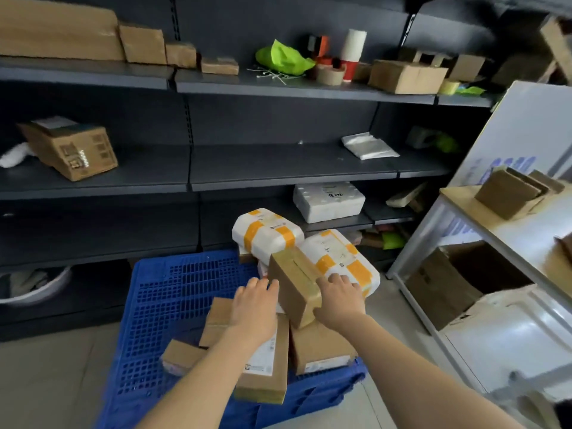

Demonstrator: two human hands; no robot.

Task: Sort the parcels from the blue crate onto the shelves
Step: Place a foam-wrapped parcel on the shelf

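A blue crate (173,292) stands on the floor before dark shelves (278,168), piled with cardboard parcels and two white foam parcels (266,233) bound in orange tape. A small tilted cardboard box (294,283) sits on top of the pile. My left hand (255,308) presses its left side and my right hand (339,297) presses its right side, so both hands grip it between them. Beneath lie a long flat box (267,366) with a white label and another brown box (322,348).
The top shelf carries a row of brown boxes (62,29), a green bag (283,58), tape rolls and a carton (405,75). The middle shelf holds a box (71,147) and a white pouch (368,147). A foam box (328,201) sits lower. A white table (495,230) stands at the right.
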